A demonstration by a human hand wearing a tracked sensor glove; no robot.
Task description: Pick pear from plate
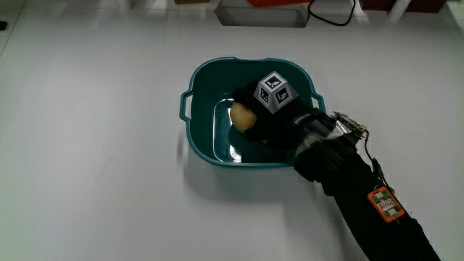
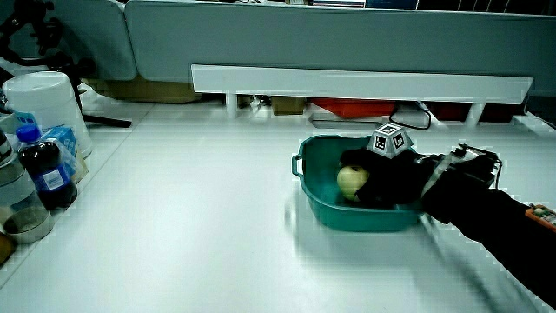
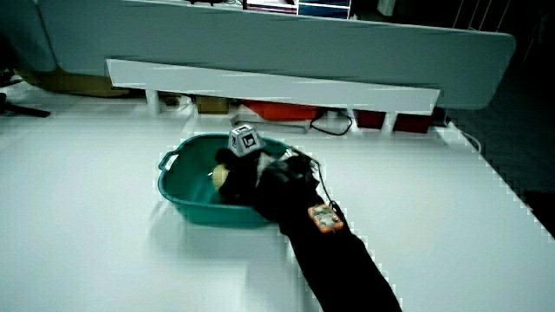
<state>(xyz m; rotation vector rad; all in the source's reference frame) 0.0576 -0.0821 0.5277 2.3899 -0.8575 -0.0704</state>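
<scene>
Gripping pear (image 1: 243,116), hand (image 1: 279,116) inside teal basin (image 1: 190,109).

main view overhead; both side views share the basin (image 1: 196,109) obliquely.

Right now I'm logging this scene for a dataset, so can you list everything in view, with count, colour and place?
Basin: one, teal, with handles, on the white table; it stands in for the plate.
Pear: one, yellowish, inside the basin, under the hand.
Table: one, white, bearing everything.
Partition: one, grey-blue, at the table's edge farthest from the person.
Bottles: a few, one dark with a blue cap, at the table's edge in a side view.
Red thing: one, under the white ledge of the partition.
Hand: one, black glove with a patterned cube, reaching into the basin, grip closed around the pear.
</scene>
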